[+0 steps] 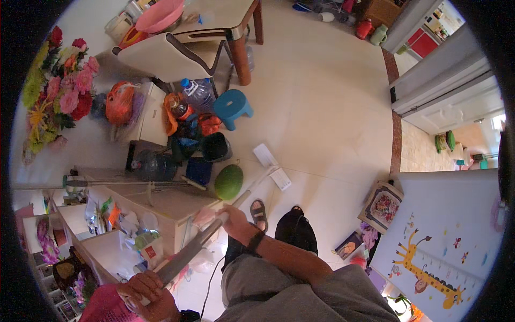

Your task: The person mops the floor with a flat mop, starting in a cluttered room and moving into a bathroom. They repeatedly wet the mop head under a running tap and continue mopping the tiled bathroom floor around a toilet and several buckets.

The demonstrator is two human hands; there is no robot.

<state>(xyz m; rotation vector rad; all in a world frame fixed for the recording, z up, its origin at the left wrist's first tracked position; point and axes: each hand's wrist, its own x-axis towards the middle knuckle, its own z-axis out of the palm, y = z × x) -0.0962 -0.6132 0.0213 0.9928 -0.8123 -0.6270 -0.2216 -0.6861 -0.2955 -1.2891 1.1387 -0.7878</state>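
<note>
Clock directions run from the right hand [235, 221]. Between 11 and 12 o'clock, a black bin [215, 146] stands open, its contents too dark to tell; farther off at 11, a pink basin [159, 16] sits on the table [221, 16]. Between 10 and 11, an orange bag [119, 102] bulges with unidentifiable contents. Between 8 and 9, a shelf unit [96, 248] holds packets and 1 greenish bottle [146, 239]. Both hands' fingers wrap the grey pole [194, 246], the left hand [147, 294] at 8 o'clock; its white flat head [263, 155] lies at 1.

No legible lettering, giraffe wall decal [435, 287], scale marks too small.
</note>
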